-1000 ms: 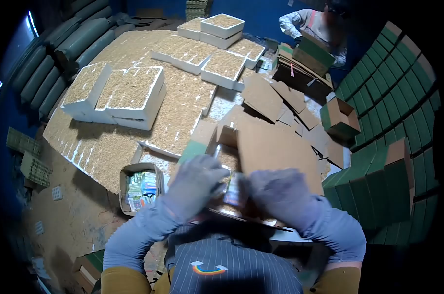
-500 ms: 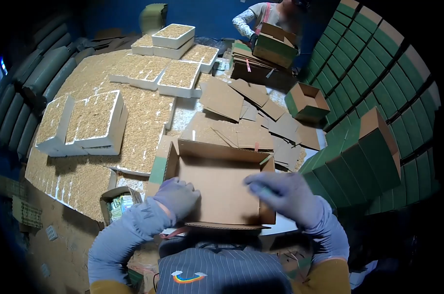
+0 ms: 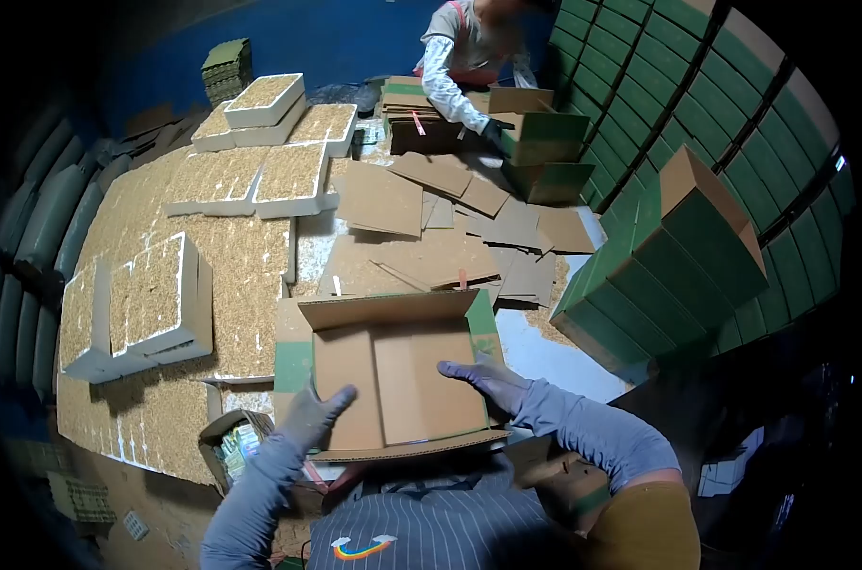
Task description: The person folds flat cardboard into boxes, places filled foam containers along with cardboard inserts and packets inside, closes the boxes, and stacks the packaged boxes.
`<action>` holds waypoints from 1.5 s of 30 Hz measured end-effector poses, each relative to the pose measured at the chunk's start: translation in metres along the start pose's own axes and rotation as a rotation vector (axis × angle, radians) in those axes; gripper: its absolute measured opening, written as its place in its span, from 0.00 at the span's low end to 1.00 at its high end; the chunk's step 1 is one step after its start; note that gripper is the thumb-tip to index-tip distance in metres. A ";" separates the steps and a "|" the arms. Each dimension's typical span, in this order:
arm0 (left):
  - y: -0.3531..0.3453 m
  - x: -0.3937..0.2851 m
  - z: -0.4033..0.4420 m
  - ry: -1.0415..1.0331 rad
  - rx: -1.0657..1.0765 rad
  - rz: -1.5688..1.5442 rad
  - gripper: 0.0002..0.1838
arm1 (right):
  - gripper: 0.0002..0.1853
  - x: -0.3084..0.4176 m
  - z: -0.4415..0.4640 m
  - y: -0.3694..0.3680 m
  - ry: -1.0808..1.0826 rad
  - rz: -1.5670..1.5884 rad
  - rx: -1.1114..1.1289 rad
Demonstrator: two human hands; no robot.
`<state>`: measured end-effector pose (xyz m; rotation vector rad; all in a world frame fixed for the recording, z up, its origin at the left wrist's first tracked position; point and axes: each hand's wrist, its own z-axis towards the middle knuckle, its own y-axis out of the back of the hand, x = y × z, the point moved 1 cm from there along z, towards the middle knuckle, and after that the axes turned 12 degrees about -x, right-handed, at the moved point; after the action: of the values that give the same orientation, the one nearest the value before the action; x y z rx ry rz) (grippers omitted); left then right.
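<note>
An open cardboard box (image 3: pixel 431 380) with green side panels lies in front of me, its inner flaps folded down flat and the long front and back flaps raised. My left hand (image 3: pixel 312 418), in a grey glove, grips the box's left side, thumb over the edge. At the right side my right hand (image 3: pixel 493 385), gloved too, holds the box with its thumb reaching inside over the edge. Beyond the box lie loose flat cardboard pieces (image 3: pixel 421 261). To the left of my left hand stands a small carton with coloured packets (image 3: pixel 238 446).
White trays of tan grainy material (image 3: pixel 151 294) cover the table's left part. Green boxes (image 3: pixel 678 266) lean at the right, before a tall stack (image 3: pixel 659 104). Across the table a person (image 3: pixel 464 57) handles green boxes (image 3: pixel 545 138). Dark sacks (image 3: pixel 51 218) lie far left.
The left and right panels inside the box have folded down, and both hands now hold its sides. The view has shifted right. Across the table, the co-worker's box has moved onto another green box.
</note>
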<state>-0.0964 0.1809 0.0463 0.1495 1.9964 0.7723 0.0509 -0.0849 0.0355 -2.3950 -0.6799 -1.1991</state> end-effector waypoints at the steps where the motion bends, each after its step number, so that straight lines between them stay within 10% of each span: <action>1: -0.004 -0.003 -0.004 -0.039 -0.169 0.116 0.45 | 0.35 0.002 0.002 -0.001 0.015 -0.104 -0.076; 5: 0.004 0.005 -0.008 -0.162 -0.140 -0.240 0.39 | 0.47 -0.038 0.005 0.000 0.519 -0.320 -0.330; 9: -0.002 -0.015 0.008 -0.055 0.059 -0.112 0.39 | 0.43 -0.015 -0.049 -0.007 0.226 0.272 -0.232; 15: -0.078 -0.176 0.025 -0.597 0.251 -0.322 0.39 | 0.32 -0.153 -0.172 0.115 0.377 1.073 -0.697; 18: -0.132 -0.267 0.054 -0.684 0.288 -0.443 0.40 | 0.33 -0.141 -0.279 0.144 0.780 0.937 -1.294; 21: -0.194 -0.359 0.104 -0.808 0.334 -0.482 0.34 | 0.32 -0.122 -0.358 0.209 1.110 0.896 -1.435; 23: -0.235 -0.422 0.127 -0.516 0.378 -0.606 0.34 | 0.32 -0.099 -0.399 0.266 1.283 0.826 -1.414; 26: -0.273 -0.461 0.146 -1.290 0.371 0.142 0.39 | 0.32 -0.049 -0.429 0.354 1.382 0.672 -1.323; 28: -0.302 -0.459 0.136 -0.326 1.058 -0.538 0.19 | 0.32 -0.009 -0.428 0.408 1.308 0.522 -1.351; 31: -0.292 -0.453 0.129 -1.582 0.462 0.220 0.16 | 0.30 0.056 -0.387 0.487 1.069 0.524 -1.033; 36: -0.280 -0.451 0.075 -0.840 0.571 -0.380 0.16 | 0.23 0.159 -0.241 0.459 0.546 0.278 -1.023; 41: -0.260 -0.425 0.062 -0.346 0.389 -0.521 0.22 | 0.19 0.105 -0.205 0.476 0.592 0.188 -1.179; 43: -0.257 -0.341 0.086 -1.382 -0.030 -0.161 0.29 | 0.17 0.046 -0.203 0.471 0.647 0.181 -1.245; 45: -0.199 -0.276 0.049 -1.078 -0.023 0.123 0.33 | 0.16 -0.037 -0.196 0.447 0.626 0.164 -1.242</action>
<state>0.1323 -0.0649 0.1199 0.5493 0.9573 0.5902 0.1623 -0.5604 0.0653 -2.4447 0.6628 -2.5983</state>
